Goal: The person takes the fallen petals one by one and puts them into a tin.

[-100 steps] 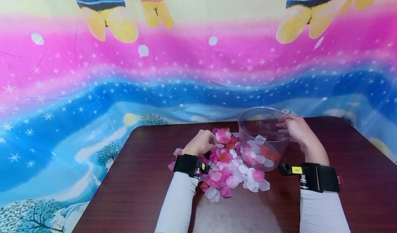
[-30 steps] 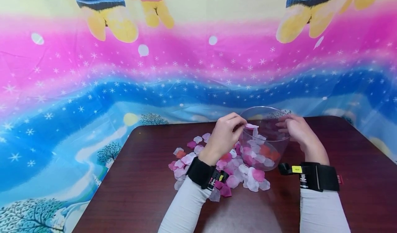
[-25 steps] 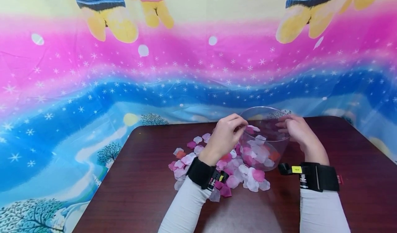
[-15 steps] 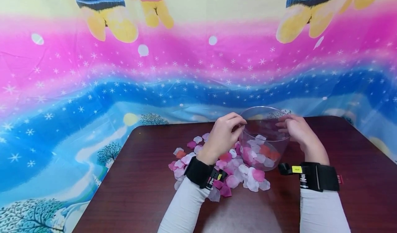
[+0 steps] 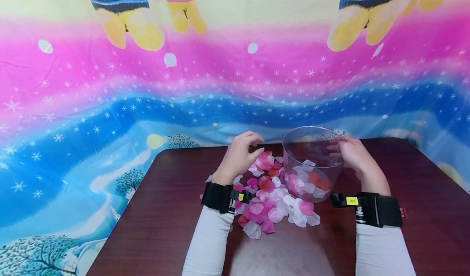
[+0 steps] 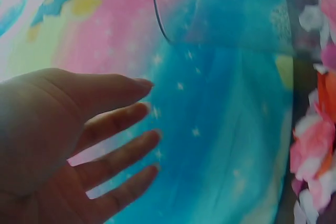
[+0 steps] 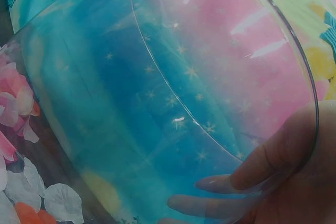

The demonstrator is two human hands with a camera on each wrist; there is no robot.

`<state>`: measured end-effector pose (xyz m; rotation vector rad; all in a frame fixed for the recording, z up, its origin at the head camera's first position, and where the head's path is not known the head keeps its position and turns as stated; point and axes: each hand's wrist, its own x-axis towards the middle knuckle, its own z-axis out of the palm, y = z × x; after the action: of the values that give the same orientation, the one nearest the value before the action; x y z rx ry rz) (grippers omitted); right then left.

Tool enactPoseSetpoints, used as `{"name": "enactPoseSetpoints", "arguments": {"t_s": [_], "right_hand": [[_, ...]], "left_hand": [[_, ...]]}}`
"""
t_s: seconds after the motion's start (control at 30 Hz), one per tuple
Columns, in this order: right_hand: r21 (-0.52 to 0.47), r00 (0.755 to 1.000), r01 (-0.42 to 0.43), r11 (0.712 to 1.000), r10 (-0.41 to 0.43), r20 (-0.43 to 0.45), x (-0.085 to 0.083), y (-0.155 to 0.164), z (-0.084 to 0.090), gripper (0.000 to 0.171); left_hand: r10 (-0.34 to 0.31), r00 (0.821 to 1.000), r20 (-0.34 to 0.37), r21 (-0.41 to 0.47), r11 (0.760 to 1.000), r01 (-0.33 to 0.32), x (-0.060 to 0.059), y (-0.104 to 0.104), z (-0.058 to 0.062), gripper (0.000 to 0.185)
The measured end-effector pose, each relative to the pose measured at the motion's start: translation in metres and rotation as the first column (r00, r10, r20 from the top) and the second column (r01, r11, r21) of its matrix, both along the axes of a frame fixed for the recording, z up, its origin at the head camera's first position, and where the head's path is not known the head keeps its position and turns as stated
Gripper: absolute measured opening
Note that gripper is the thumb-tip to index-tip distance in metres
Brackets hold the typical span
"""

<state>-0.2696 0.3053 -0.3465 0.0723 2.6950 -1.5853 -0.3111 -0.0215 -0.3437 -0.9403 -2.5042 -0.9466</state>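
Observation:
A clear plastic bucket [image 5: 312,161] stands on the table with pink, white and red artificial petals in its bottom. My right hand [image 5: 350,153] holds the bucket's right side near the rim; its fingers [image 7: 210,203] show through the clear plastic in the right wrist view. Left of the bucket, my left hand [image 5: 238,155] hovers over the petal pile [image 5: 264,202]. Its thumb and fingers [image 6: 121,145] are spread apart with nothing between them. Some petals are hidden beneath the left hand and wrist.
The petal pile spreads over the dark wooden table [image 5: 158,219] in front of and left of the bucket. A printed cloth backdrop [image 5: 220,76] hangs right behind the table's far edge. Both wrists wear black straps.
My left hand picked petals from the pile, carried them to the bucket's rim and let them drop inside. It has since moved back left, its fingers parted. The right hand stays put.

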Motion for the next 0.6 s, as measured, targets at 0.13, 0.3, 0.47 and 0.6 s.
{"name": "enactPoseSetpoints", "arguments": {"t_s": [0.13, 0.3, 0.47, 0.6], "right_hand": [[0.002, 1.000, -0.003, 1.000, 0.003, -0.003, 0.001, 0.000, -0.001, 0.056], [0.006, 1.000, -0.004, 1.000, 0.004, -0.001, 0.001, 0.001, -0.001, 0.056], [0.001, 1.000, -0.005, 1.000, 0.005, 0.001, -0.001, 0.001, 0.000, 0.055], [0.006, 1.000, -0.006, 1.000, 0.006, 0.010, -0.001, 0.001, -0.001, 0.056]], "left_hand": [[-0.003, 0.993, 0.118, -0.081, 0.997, 0.013, -0.009, -0.009, -0.008, 0.022], [-0.034, 0.956, 0.291, -0.188, 0.978, 0.092, -0.017, -0.012, -0.019, 0.029], [-0.024, 0.913, 0.406, -0.273, 0.951, 0.146, -0.019, -0.008, -0.030, 0.035], [0.008, 0.890, 0.456, -0.315, 0.937, 0.153, -0.019, -0.002, -0.038, 0.037]]}}
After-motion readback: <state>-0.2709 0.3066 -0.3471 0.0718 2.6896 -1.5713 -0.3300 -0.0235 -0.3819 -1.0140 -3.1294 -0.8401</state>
